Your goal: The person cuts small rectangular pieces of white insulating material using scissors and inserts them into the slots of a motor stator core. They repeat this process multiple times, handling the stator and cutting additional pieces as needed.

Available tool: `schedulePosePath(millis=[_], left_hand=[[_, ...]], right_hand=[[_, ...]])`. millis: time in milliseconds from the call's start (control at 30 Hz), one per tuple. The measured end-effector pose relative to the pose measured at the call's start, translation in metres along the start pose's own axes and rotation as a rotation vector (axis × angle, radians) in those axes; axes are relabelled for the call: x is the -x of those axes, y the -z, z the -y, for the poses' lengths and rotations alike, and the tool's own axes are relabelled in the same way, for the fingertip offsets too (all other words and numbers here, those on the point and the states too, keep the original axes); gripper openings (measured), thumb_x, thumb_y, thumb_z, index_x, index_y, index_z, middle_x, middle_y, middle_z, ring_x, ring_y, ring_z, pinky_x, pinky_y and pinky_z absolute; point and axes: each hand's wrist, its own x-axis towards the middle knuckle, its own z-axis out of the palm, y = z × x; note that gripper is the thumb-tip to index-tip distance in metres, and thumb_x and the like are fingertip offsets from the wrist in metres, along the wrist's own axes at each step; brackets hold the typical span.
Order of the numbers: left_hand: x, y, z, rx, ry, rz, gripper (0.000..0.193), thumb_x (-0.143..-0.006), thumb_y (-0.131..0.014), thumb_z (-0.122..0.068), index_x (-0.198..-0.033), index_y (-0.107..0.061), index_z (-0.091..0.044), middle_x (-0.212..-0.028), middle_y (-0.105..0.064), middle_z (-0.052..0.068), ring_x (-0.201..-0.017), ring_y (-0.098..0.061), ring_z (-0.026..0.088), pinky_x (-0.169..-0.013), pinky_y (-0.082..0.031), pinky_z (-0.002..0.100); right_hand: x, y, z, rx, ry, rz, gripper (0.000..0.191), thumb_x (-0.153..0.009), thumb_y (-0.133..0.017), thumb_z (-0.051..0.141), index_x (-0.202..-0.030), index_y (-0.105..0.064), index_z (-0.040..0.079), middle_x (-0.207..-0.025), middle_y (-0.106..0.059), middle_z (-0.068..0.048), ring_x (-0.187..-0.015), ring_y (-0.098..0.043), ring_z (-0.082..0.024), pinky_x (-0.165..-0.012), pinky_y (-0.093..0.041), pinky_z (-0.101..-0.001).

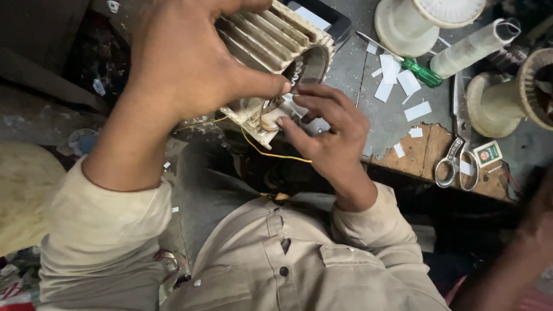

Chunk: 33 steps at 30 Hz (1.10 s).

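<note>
Dim and cluttered, the workshop is showing a scarred grey worktop [345, 69] across the upper part of the frame, its surface chipped at the near edge. Nearest, at centre, the right hand [331, 129] is pinching a small white paper slip [294, 106] at the mouth of the ribbed motor housing [271, 43]. The left hand [184, 63] is clasping that housing from above, its grip wrapped firmly over the fins. A yellow wire [271, 152] is trailing below. Judging by the loose paper slips [397, 80] lying beyond, many are waiting. Farther right, scissors [458, 155], a green screwdriver [423, 74] and pale spools [403, 26] are resting.
</note>
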Motion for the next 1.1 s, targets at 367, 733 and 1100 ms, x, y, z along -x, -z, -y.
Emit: schedulePosePath(millis=[367, 733, 1100], left_hand=[[-0.001, 0.002, -0.007, 0.003, -0.06, -0.009, 0.072, -0.063, -0.099, -0.041, -0.122, -0.076, -0.008, -0.111, -0.075, 0.014, -0.098, -0.072, 0.03, -0.086, -0.054, 0.041], [-0.004, 0.0, -0.01, -0.007, -0.083, 0.049, 0.075, -0.063, -0.102, -0.039, -0.123, -0.074, -0.004, -0.112, -0.075, 0.015, -0.096, -0.072, 0.028, -0.083, -0.054, 0.039], [-0.01, 0.001, -0.02, 0.037, -0.022, 0.098, 0.074, -0.063, -0.101, -0.035, -0.122, -0.073, 0.0, -0.118, -0.072, 0.016, -0.101, -0.072, 0.028, -0.087, -0.055, 0.037]], right_hand=[[-0.006, -0.016, -0.009, 0.129, 0.131, -0.099, 0.017, -0.086, -0.089, 0.001, -0.092, -0.074, 0.003, -0.101, -0.073, -0.008, -0.087, -0.073, -0.021, -0.074, -0.058, -0.0318], [-0.003, -0.003, -0.018, 0.149, 0.053, -0.024, 0.025, -0.081, -0.091, 0.007, -0.101, -0.077, 0.01, -0.102, -0.075, -0.005, -0.091, -0.068, -0.024, -0.08, -0.055, -0.0343], [-0.007, -0.003, -0.028, 0.12, 0.061, -0.082, 0.026, -0.077, -0.093, 0.007, -0.095, -0.074, 0.008, -0.094, -0.074, -0.004, -0.081, -0.066, -0.023, -0.072, -0.052, -0.0339]])
